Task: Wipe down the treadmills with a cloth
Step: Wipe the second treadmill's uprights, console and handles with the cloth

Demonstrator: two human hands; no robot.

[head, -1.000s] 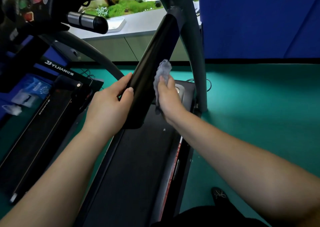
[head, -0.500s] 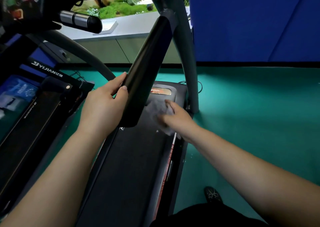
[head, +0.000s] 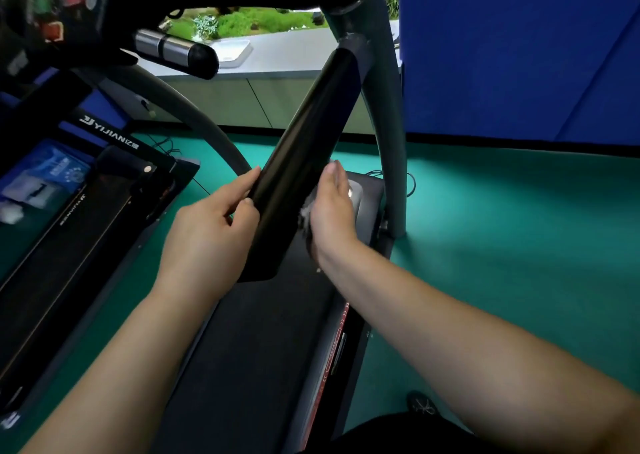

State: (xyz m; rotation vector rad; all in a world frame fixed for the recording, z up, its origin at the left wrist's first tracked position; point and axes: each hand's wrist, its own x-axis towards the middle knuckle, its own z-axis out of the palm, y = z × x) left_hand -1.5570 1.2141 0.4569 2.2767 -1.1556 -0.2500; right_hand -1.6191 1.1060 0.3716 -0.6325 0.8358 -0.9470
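Observation:
A black padded handrail (head: 304, 162) slopes down from the treadmill's grey upright (head: 388, 134) over the dark belt (head: 249, 349). My left hand (head: 207, 231) grips the rail's lower left edge between thumb and fingers. My right hand (head: 332, 218) lies flat against the rail's right side with straight fingers. It presses a crumpled grey cloth (head: 305, 212) onto the rail. Only a strip of the cloth shows between palm and rail; the thumb is hidden.
A second treadmill (head: 69, 245) stands close on the left. The console (head: 52, 10) and a silver-banded grip (head: 173, 51) hang at upper left. Green floor (head: 502, 245) spreads to the right, below a blue wall (head: 519, 55). My shoe (head: 420, 407) is beside the belt.
My right hand dropped with the cloth to the motor cover half a second ago, then came back up against the rail's right side. My left hand kept its grip on the rail.

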